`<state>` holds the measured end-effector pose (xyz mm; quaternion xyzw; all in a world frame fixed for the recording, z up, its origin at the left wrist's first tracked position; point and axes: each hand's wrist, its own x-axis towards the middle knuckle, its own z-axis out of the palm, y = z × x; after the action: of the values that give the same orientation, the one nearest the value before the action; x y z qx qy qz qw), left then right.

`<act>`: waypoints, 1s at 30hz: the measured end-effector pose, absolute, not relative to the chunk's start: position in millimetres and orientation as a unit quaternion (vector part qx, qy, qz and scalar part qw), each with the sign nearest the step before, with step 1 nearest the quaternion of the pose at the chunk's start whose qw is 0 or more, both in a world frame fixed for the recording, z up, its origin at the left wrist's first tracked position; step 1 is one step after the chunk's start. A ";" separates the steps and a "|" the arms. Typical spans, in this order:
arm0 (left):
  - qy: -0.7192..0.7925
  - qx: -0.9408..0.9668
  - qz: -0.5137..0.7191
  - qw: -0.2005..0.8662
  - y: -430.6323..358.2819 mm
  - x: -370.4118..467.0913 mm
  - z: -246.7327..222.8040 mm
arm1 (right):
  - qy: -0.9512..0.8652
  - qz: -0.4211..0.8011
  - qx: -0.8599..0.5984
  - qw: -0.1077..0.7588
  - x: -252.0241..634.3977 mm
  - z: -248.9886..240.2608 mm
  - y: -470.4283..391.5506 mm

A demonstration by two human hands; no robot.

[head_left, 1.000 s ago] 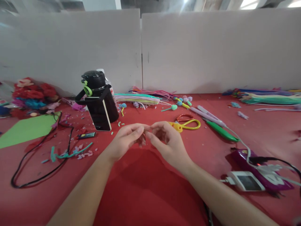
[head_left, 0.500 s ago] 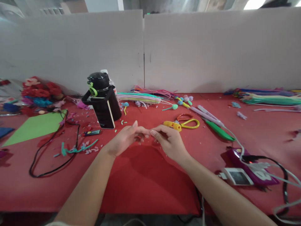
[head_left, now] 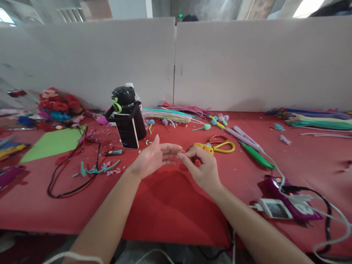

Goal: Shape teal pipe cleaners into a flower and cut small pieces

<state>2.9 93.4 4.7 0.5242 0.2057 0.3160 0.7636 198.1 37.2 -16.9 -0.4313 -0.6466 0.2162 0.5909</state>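
Observation:
Over the red table (head_left: 165, 216), my left hand (head_left: 154, 158) is open, with thumb raised and fingers stretched to the right. The thumb and index finger of my right hand (head_left: 202, 168) are pinched together at my left fingertips. Whatever lies in that pinch, if anything, is too small to make out. Just behind my right hand are scissors (head_left: 225, 147) with yellow and orange handles, partly hidden. Bunched pipe cleaners (head_left: 170, 114) lie farther back, near a small green pompom on a stem (head_left: 206, 127).
A black bottle in a carrier (head_left: 128, 126) stands behind my left hand. Left are a green sheet (head_left: 53, 143), a black cable (head_left: 52, 183) and pipe cleaner scraps (head_left: 100, 169). On the right lie a hot glue tool (head_left: 255, 154) and a purple power bank (head_left: 277, 183) with cables.
My left fingers have straightened and spread, while my right hand keeps its pinch at their tips. The whole view has shifted slightly, showing more of the table's left side.

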 end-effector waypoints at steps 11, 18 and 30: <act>0.143 0.470 0.297 0.818 85.4 2.1 8.7 | -0.652 0.171 -0.446 0.588 201.3 -16.7 39.7; 0.161 0.617 0.331 0.695 81.5 8.7 -0.2 | -0.653 0.377 -0.345 0.559 197.3 -7.1 30.7; 0.203 0.663 0.311 0.650 79.2 5.7 2.3 | -0.672 0.555 -0.250 0.421 209.6 2.1 24.7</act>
<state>5.7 79.2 2.3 0.6633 0.2033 0.3110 0.6496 209.6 24.7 2.1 -0.2498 -0.6723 0.5554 0.4209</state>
